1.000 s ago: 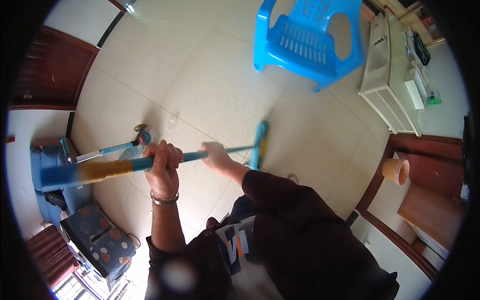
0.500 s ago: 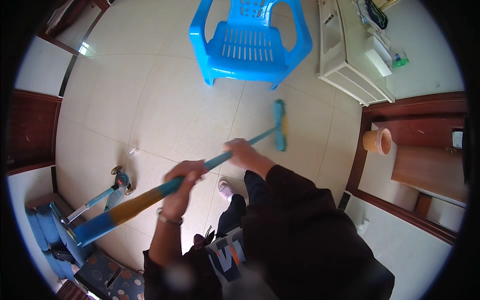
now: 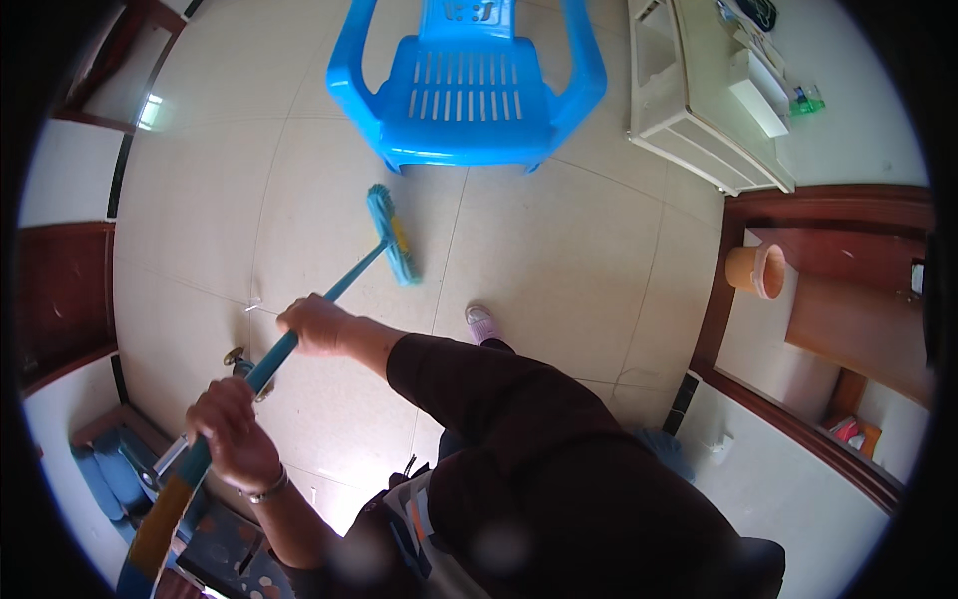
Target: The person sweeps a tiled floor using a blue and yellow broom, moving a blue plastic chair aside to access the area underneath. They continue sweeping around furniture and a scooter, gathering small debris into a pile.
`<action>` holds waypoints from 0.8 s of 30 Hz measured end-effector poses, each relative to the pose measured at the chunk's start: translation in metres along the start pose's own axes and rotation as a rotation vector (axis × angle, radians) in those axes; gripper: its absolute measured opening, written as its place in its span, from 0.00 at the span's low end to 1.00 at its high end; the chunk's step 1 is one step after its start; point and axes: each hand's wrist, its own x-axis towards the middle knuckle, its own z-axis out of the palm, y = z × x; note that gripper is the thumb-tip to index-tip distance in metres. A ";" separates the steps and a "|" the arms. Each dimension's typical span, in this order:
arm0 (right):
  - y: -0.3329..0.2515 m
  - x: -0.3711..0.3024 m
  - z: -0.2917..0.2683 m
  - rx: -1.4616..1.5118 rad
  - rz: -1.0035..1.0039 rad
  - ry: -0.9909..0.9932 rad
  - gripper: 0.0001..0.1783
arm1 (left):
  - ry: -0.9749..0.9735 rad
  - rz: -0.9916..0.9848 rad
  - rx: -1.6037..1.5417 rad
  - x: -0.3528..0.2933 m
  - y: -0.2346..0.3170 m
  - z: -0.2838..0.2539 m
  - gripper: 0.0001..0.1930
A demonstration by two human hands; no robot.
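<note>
A blue long-handled broom [image 3: 299, 329] slants across the tiled floor [image 3: 559, 260], its head [image 3: 389, 235] resting on the tiles near the middle of the view and its handle running back toward 7 o'clock. The right hand [image 3: 317, 324] is closed around the handle partway up, its grip clamped on the shaft, with the dark sleeve [image 3: 479, 389] trailing from it toward 5 o'clock. The left hand [image 3: 232, 434] is closed on the handle further back, toward 8 o'clock, also clamped tight; a metal bangle [image 3: 267, 489] sits on that wrist. Beyond the left hand the handle turns from blue to orange-brown and is cut off by the dark rim at 7 o'clock.

At 12 o'clock a blue plastic chair [image 3: 467, 85] stands just beyond the broom head, apart from it; its back is cropped by the top edge. At 1 o'clock a pale shelf unit [image 3: 699, 100] carries small items too small to make out. At 3 o'clock an orange bucket [image 3: 756, 272] sits past a dark wooden doorframe [image 3: 718, 299]; its inside cannot be seen clearly. One foot in a light shoe [image 3: 484, 324] shows just beside the right arm; the other is hidden by the body. At 8 o'clock a second metal-handled tool [image 3: 170, 454] and blue shapes lie partly hidden under the left arm and hard to identify.
</note>
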 end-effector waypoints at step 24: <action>0.136 -0.226 -0.055 -0.206 0.477 0.607 0.05 | -0.324 -0.427 -0.253 0.011 -0.074 0.153 0.16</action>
